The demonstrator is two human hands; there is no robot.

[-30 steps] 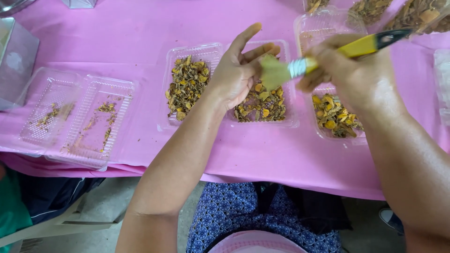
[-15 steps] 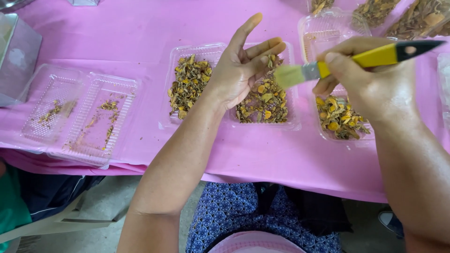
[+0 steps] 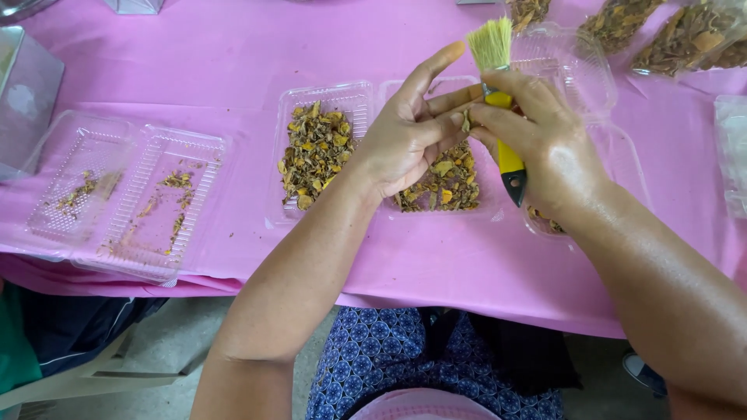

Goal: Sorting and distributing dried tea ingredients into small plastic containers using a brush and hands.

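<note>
The right hand (image 3: 545, 148) gripped a yellow-handled, pale-bristled brush (image 3: 498, 93) upright, hiding the clear plastic tray (image 3: 622, 167) beneath. The left hand (image 3: 405, 140), fingers loosely spread, covered part of the two-compartment clear tray of dried yellow-brown pieces (image 3: 319, 148). Pink-covered bench (image 3: 233, 62) lay open behind.

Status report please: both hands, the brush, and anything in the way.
Right hand shut on paintbrush, bristles up. Left hand open, fingertips meeting the right's over the open clamshell tray of dried pieces. Nothing in the way.
</note>
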